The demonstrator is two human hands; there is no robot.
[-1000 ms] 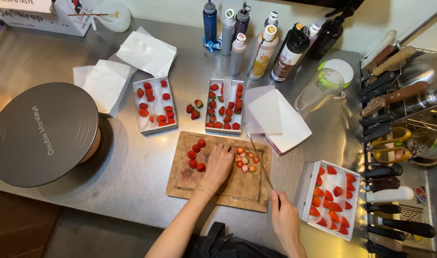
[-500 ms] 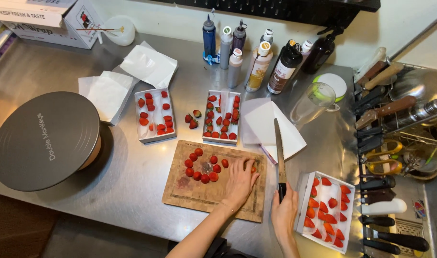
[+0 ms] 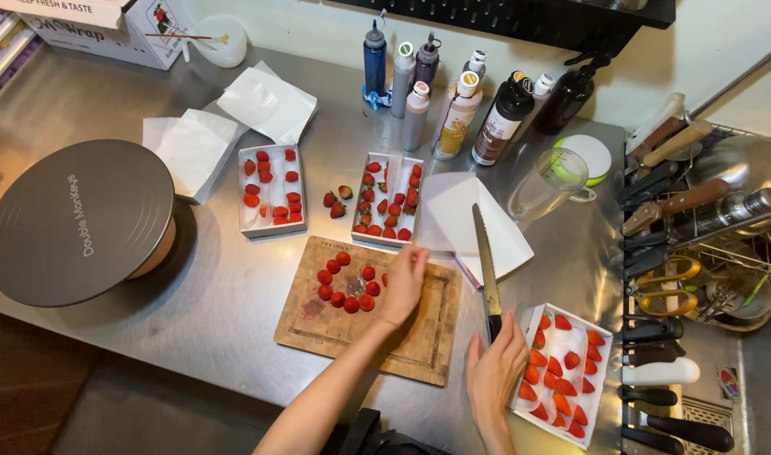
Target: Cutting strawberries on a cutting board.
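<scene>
Steel worktop (image 3: 191, 312) runs the width of the scene, and at its far left sits a round dark-grey cake turntable (image 3: 77, 221). Right of that lie two sheets of white paper (image 3: 225, 126), then a white cardboard tray of halved red strawberries (image 3: 271, 190), a few loose strawberries (image 3: 335, 200) on the steel, and a second white tray of strawberries (image 3: 389, 199). Behind these, against the far wall, stands a cluster of squeeze bottles (image 3: 453, 105).

Near the front edge lies a rectangular wooden chopping board (image 3: 318, 324). On its far left part, small whole red strawberries (image 3: 345, 285) form a ring. The left hand (image 3: 404, 284) rests over the board's middle, fingers bent downward at the right end of that ring, touching the fruit there; whether it pinches a berry I cannot tell.

Just right of the board, the right hand (image 3: 496, 366) grips the black handle of a long serrated knife (image 3: 486, 265), blade pointing away across a folded white paper (image 3: 507, 240). Beside that hand sits a third white tray of cut strawberries (image 3: 562, 375). A clear glass measuring jug (image 3: 550, 181) stands farther back, and a rack of knives (image 3: 668, 202) fills the right edge.
</scene>
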